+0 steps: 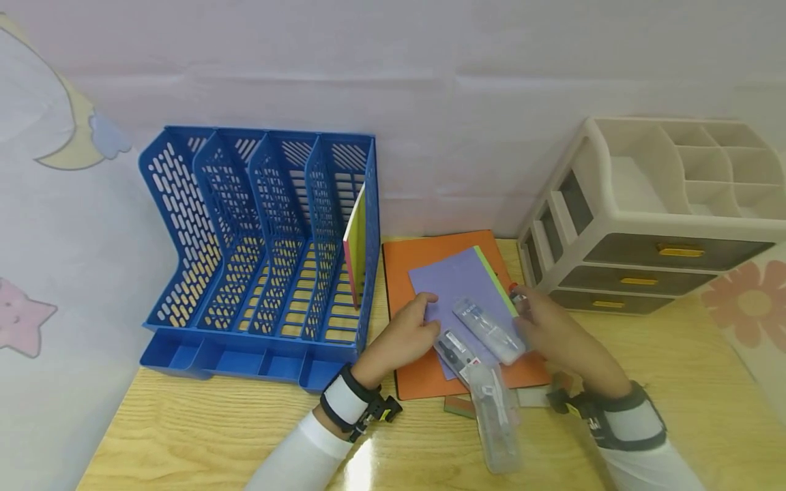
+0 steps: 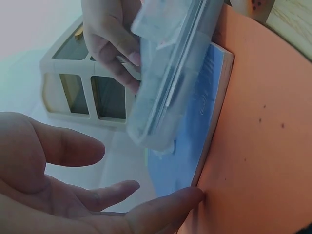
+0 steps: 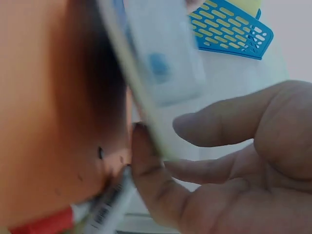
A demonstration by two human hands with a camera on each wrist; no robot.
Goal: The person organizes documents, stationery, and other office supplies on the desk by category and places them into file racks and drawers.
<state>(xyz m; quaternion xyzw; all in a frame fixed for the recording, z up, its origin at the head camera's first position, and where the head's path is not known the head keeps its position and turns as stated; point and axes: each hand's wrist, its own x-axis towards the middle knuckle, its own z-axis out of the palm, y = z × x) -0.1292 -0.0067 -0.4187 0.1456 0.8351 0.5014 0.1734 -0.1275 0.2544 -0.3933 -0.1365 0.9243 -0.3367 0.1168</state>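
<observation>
A purple notebook [image 1: 439,273] with a green edge strip lies on an orange folder [image 1: 399,273]. Clear plastic cases rest across it: one [image 1: 489,332] near its middle, another [image 1: 454,351] at its left. A third case [image 1: 496,426] overlaps the folder's front edge. My left hand [image 1: 402,337] is at the notebook's left side, fingertips right at its edge and thumb apart in the left wrist view. At the opposite side is my right hand [image 1: 546,331]. In the right wrist view one finger [image 3: 151,170] reaches under the blurred notebook edge, the thumb held off.
A blue file rack [image 1: 258,334] stands left, with a thin book [image 1: 356,245] in its right slot. A beige drawer unit [image 1: 694,225] stands at the back right. A red-capped tube [image 3: 53,222] lies near my right hand. Small blocks [image 1: 458,407] lie by the folder's front edge.
</observation>
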